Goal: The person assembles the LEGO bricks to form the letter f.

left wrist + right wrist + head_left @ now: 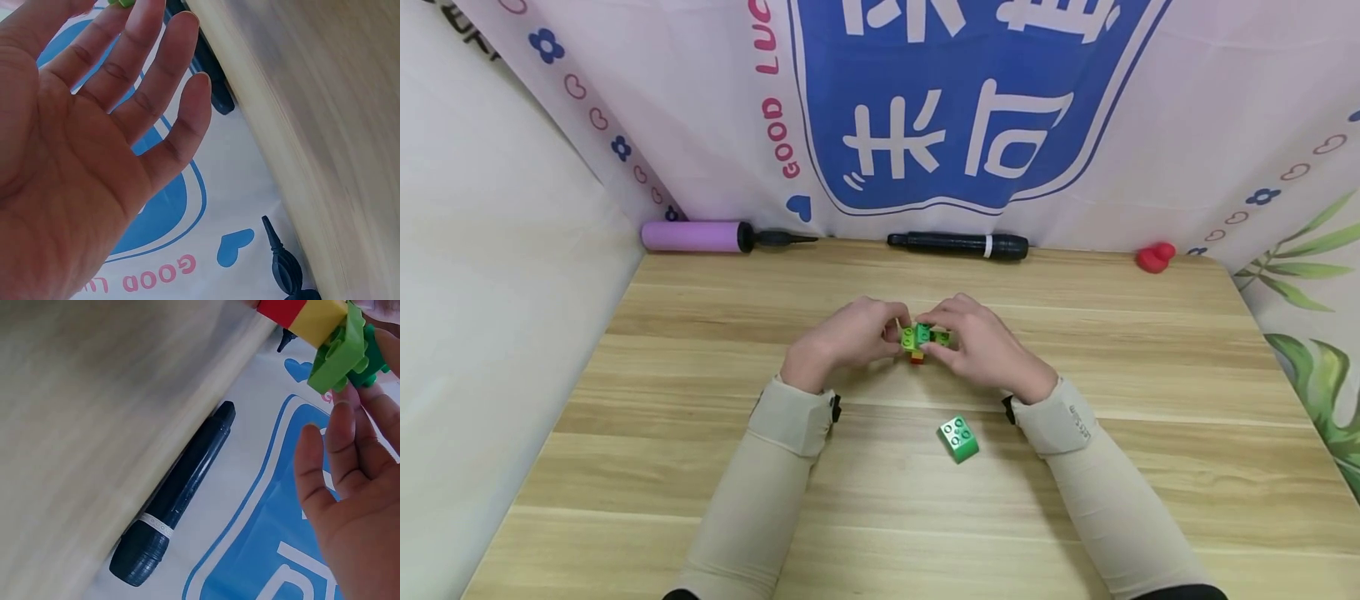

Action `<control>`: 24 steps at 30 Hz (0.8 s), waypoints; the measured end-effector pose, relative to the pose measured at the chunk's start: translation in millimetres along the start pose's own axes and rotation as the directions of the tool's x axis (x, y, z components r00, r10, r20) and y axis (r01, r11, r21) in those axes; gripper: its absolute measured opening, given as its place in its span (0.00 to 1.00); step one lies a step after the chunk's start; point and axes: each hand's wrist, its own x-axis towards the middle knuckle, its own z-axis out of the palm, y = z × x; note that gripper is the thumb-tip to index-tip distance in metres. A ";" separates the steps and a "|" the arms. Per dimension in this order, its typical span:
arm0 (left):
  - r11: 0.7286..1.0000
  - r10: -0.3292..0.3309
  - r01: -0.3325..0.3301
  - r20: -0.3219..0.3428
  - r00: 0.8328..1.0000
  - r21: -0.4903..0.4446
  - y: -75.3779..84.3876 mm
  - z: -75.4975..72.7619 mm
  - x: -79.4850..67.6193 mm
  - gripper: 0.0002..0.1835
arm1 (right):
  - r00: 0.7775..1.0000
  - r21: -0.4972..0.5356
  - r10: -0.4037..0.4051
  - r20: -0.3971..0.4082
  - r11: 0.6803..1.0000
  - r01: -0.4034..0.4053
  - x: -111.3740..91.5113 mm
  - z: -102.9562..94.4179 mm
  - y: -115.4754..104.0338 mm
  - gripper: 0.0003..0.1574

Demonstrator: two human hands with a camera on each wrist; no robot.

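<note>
While the left hand [861,335] pinches the light green block [340,356], above yellow [320,322] and red blocks [282,309], the right hand [985,346] grips the dark green block [923,335] on top; another green block [958,439] lies nearer the person on the worktop [700,375].

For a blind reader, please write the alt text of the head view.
Left hand and right hand grip a toy-brick stack over a wooden table. A loose green brick lies nearer the camera; a purple pump, black microphone and red object lie behind.
</note>
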 end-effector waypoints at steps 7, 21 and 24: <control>1.000 0.014 -0.014 -0.001 1.000 0.005 1.1 -0.9 0.0 0.14 | 0.999 -0.111 -0.049 -0.015 0.993 0.047 -0.7 -1.9 -3.8 0.26; 0.999 0.036 -0.036 -0.005 0.999 -0.006 0.5 -0.1 -0.2 0.12 | 0.992 -0.194 -0.122 -0.028 0.974 0.114 -0.8 0.3 -11.1 0.24; 0.999 0.045 -0.045 -0.002 0.999 -0.013 0.2 0.0 -0.2 0.12 | 0.997 -0.143 -0.079 -0.007 0.987 0.077 -0.3 -0.6 -9.4 0.25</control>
